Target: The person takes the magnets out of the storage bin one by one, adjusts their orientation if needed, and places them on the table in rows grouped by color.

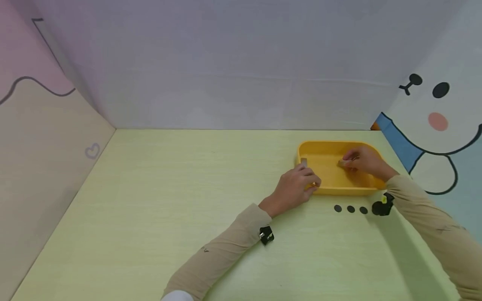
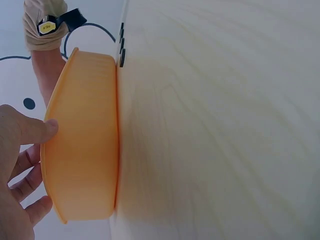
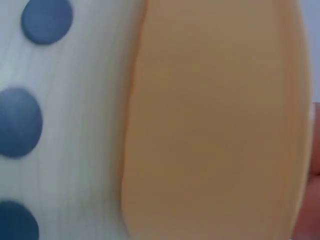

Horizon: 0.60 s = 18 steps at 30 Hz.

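Observation:
A yellow tray (image 1: 331, 191) stands at the right of the table. My left hand (image 1: 291, 188) grips its rim near the left front corner; in the left wrist view the thumb (image 2: 47, 131) lies on the rim and the other fingers bend behind it. Just beyond that hand, a small flat grey-brown piece (image 1: 303, 161) shows at the tray's left wall. Inside the tray, my right hand (image 1: 365, 161) pinches a small brownish piece (image 1: 342, 162), whose kind is too small to tell. The right wrist view shows mainly the tray's outer wall (image 3: 215, 120), with fingers partly visible behind its rim.
Several dark round discs (image 1: 350, 209) lie in a row on the table (image 1: 169, 200) before the tray. Black wrist devices sit on the left sleeve (image 1: 266, 235) and the right sleeve (image 1: 388, 202). Printed cloth walls (image 1: 241, 75) enclose the back and sides.

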{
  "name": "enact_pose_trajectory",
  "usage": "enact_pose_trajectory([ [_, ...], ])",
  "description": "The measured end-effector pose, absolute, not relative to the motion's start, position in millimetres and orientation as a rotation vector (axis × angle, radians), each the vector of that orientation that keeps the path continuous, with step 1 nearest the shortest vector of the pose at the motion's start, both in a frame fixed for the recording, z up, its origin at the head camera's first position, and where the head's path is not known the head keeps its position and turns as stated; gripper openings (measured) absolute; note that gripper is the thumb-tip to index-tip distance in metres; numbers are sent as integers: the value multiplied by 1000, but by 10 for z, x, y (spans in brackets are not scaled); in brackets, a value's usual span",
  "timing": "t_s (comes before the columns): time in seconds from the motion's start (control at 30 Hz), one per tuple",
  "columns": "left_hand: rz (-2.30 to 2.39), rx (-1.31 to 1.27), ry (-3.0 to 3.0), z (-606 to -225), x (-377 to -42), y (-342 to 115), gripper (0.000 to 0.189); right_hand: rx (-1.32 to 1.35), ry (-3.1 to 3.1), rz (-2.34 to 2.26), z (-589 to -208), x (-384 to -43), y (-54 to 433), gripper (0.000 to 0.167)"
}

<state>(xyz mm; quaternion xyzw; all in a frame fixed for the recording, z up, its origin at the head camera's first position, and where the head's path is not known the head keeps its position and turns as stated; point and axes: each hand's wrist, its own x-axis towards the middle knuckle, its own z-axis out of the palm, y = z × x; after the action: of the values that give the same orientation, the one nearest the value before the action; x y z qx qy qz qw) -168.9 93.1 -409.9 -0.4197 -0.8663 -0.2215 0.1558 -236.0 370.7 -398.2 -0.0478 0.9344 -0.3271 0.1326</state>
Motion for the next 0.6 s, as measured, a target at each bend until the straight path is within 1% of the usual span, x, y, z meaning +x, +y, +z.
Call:
enact_pose_trajectory([
  [0.27, -629, -1206, -2474, -4105, -1719, 916, 8, 107, 2571, -1216, -3887, -2296, 3740, 38],
  [0.4, -634, -1201, -2467, -4113, -1729, 915, 7, 121, 2465, -1356, -3873, -2286, 3767, 37],
  [0.6, -644, -1209, -2457, -4126, -1742, 923, 6, 70, 2399, -1436, -3804, -2198, 3780, 36],
])
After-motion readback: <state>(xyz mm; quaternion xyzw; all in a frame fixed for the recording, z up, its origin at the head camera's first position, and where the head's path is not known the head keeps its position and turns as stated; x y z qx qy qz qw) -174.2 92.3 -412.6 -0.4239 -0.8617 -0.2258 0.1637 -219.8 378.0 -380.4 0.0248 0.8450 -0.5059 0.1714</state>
